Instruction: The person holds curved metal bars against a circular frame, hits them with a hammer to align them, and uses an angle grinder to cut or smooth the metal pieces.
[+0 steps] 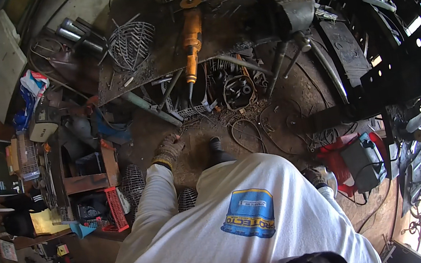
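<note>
The left hand (168, 152), gloved, has its grip curled, but I cannot tell whether it clasps anything; the right hand (315, 175) is mostly hidden by the shirt (223, 254), its grip unreadable. From the left, the nearer one, the orange grinder (192, 33) lies toward one o'clock on the counter (244, 26), its long axis about twelve-to-six (a wire cage (132, 184) sits at eight o'clock).

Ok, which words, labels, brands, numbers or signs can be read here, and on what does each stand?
Shirt: big yellow letters on a blue print, legible, but I do not copy them out.
Same print: small lettering above them, too small to read.
Pale box, left: dark letters, too blurred to read surely.
White sheet, lower left: too small to read.
</note>
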`<act>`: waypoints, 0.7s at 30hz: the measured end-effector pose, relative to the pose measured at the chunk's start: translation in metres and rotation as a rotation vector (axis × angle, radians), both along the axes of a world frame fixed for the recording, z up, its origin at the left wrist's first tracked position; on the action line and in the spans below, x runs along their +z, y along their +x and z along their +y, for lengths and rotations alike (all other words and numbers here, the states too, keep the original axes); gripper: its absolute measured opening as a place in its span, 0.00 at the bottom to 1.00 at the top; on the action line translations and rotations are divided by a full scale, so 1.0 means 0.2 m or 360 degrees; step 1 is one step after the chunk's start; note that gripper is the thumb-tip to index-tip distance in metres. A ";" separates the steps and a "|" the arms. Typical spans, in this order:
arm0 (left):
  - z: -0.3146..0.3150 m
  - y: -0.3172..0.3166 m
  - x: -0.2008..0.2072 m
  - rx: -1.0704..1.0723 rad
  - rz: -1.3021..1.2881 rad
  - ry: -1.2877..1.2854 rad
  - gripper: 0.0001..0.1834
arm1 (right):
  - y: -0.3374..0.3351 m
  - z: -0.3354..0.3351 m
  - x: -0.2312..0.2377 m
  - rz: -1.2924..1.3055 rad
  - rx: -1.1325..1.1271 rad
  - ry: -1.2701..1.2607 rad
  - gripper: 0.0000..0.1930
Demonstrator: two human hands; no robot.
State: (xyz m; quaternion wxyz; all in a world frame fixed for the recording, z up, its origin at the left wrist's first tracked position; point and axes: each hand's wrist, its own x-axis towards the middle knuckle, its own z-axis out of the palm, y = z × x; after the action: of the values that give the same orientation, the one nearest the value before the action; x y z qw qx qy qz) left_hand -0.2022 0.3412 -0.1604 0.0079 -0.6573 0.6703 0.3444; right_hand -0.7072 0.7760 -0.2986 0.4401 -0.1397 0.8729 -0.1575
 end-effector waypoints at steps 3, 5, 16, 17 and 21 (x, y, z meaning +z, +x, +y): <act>-0.11 0.15 0.02 0.0115 0.0458 -0.0746 0.16 | 0.06 -0.34 -0.12 -0.0093 0.0100 -0.0711 0.17; -0.26 0.16 0.09 0.0149 0.0613 -0.0923 0.15 | 0.07 -0.62 0.03 -0.0537 -0.0657 -0.1241 0.16; -1.04 0.43 0.58 -0.0123 0.1202 -0.1247 0.14 | 1.08 -2.38 1.89 0.0197 0.0152 -0.2002 0.20; -1.09 0.47 0.60 -0.0183 0.1180 -0.1176 0.13 | 1.18 -2.53 1.97 0.0168 0.0279 -0.2009 0.20; -1.21 0.52 0.54 -0.0169 0.1405 -0.1056 0.13 | 1.42 -3.24 2.04 0.0036 0.0467 -0.1508 0.22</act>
State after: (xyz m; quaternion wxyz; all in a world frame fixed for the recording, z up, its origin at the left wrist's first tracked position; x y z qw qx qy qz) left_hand -0.0980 0.0986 -0.0516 -0.4640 -0.3831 0.7146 0.3568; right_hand -0.4232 0.1279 0.1104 0.3363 -0.4474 0.6812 -0.4719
